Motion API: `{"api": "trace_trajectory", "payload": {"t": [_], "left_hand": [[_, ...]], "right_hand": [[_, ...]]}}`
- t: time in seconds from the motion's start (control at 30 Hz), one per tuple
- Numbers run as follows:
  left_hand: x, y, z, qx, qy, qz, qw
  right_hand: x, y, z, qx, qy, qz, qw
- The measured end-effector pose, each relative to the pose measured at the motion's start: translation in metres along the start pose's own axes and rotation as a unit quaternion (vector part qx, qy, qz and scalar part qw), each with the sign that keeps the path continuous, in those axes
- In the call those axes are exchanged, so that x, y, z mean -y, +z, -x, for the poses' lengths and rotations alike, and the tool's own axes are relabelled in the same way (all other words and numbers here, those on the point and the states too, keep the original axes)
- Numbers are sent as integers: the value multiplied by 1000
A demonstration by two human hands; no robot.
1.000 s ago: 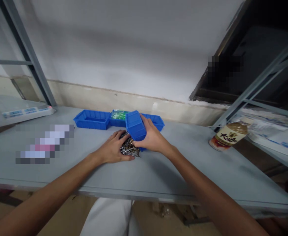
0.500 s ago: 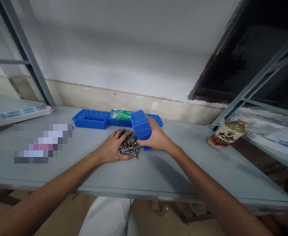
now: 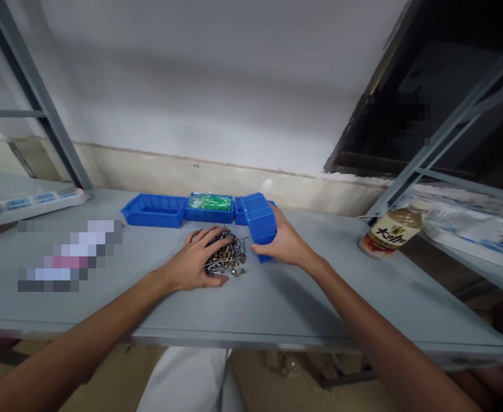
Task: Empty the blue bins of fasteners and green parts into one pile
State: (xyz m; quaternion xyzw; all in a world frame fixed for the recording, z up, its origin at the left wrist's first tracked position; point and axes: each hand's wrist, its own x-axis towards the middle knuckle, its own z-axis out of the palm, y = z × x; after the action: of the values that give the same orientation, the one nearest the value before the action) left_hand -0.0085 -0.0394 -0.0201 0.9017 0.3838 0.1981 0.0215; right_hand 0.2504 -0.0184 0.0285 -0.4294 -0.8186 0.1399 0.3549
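A heap of loose metal screws [image 3: 230, 255] lies on the grey table [image 3: 251, 315]. My left hand [image 3: 195, 260] rests against the heap's left side, its fingers spread over the screws. To the right of the heap, my right hand [image 3: 288, 237] grips a blue bin [image 3: 260, 220] that is tipped on its side, its underside and outer wall showing. The bin's opening is hidden from view.
Behind the hands stand a blue bin [image 3: 154, 210] at the left, another [image 3: 210, 215] with green-and-clear plastic packets, and a partly hidden third [image 3: 240, 212]. A bottle [image 3: 392, 230] is at the right. Metal posts [image 3: 56, 126] rise at both sides.
My right hand and the tipped bin have moved right, away from the screws. More of the heap shows, and a few screws lie loose at its lower right edge.
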Motion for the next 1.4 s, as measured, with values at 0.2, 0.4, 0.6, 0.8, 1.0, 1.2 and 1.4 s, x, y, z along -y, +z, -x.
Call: {"api": "trace_trajectory", "payload": {"t": [0.2,0.4,0.6,0.8,1.0,1.2,1.4], "left_hand": [[1,0,0,32,30,-23,999],[2,1,-1,54,40,-45,997],[2,1,0,66,46,-73,994],[-1,0,-1,77,29,-77,994],[2,2,0,68,18,-81,994],[1,2,0,49,4,-93,994],[0,3,0,55,-11,-104,993]], "right_hand": [[-8,-7,8,-32,20,-22,999],[-24,-16,19,-67,47,-25,996],[-38,-21,25,-60,87,-100,989],[-42,-20,29,-76,112,-139,981],[-46,-18,36,-82,176,-194,962],[-55,-8,45,-139,187,-276,932],[-61,-10,40,-223,206,-399,865]]}}
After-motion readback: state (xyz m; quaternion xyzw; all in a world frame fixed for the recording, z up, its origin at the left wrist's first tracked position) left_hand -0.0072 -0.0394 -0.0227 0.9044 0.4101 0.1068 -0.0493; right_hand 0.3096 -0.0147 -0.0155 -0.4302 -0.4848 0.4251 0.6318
